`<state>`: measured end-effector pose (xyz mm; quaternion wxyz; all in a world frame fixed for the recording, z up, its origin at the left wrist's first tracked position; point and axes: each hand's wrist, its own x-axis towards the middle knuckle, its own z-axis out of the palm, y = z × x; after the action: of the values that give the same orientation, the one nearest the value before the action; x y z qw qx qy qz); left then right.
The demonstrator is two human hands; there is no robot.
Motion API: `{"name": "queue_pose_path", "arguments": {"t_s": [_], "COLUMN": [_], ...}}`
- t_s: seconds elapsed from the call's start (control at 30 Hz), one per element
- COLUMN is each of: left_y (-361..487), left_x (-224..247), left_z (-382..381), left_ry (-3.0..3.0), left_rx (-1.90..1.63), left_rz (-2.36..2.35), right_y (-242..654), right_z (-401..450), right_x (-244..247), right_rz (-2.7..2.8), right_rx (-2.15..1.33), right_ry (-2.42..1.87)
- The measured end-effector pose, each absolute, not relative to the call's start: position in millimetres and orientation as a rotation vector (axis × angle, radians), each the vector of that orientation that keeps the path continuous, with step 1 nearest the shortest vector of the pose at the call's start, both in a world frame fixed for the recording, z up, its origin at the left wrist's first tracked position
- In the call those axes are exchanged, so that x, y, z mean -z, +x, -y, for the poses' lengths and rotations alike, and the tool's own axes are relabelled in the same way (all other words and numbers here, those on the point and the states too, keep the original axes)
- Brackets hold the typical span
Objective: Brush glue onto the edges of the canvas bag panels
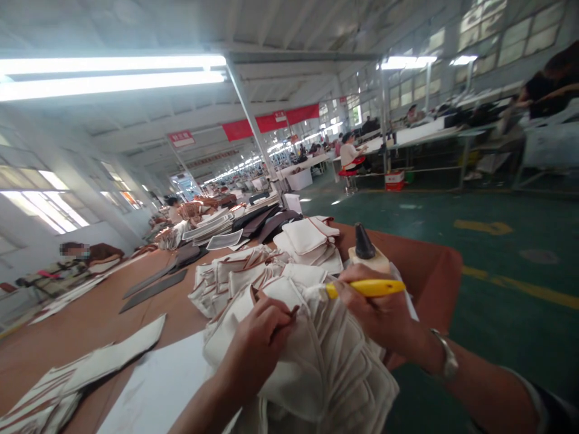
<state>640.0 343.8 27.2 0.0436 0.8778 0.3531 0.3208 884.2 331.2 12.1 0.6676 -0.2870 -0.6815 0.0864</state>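
Note:
My right hand (pixel 377 310) grips a brush (pixel 373 288) by its yellow handle, its pale tip pointing left over the cream fabric. My left hand (pixel 260 337) is closed in a pinch on a small brown edge of a cream fabric piece (pixel 296 377). Under both hands lies a fanned stack of similar cream pieces (pixel 357 361). Just behind my right hand stands a cream container (pixel 368 260) with a black cone-shaped top (pixel 363 242). My right fingers partly hide the container.
The brown-covered table (pixel 154 271) bears more cream pieces (pixel 307 235), dark pieces (pixel 266 223), a white sheet (pixel 158 386) and trimmed strips (pixel 85 374) at the left. Its right edge drops to a green floor (pixel 511 241). Other people (pixel 350 154) sit at tables further back.

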Motion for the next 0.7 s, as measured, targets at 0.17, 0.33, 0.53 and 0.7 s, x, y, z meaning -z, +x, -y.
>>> {"name": "queue_pose_path", "arguments": {"t_s": [0.17,0.33,0.53,0.7], "left_y": [644.1,638.1,635.1,635.5], "left_x": [-17.8,-9.3,-7.4,-21.9], "left_z": [-320.3,-312.2,-306.9,-309.2], "left_ry": [2.986,2.966,3.006,3.219], "left_rx": [-1.039,-1.073,-1.054,-1.073], "left_rz": [-0.897,-0.92,-0.903,-0.83], "right_y": [894.7,893.2,896.0,895.9], "right_z": [-322.8,-309.8,-304.6,-301.9], "right_x": [-19.5,-30.9,-36.4,-33.8], "right_rz": [1.406,1.557,1.488,1.495], "right_rx": [-0.371,-0.672,-0.658,-0.936], "right_ry": [-0.665,-0.57,-0.588,-0.55]}}
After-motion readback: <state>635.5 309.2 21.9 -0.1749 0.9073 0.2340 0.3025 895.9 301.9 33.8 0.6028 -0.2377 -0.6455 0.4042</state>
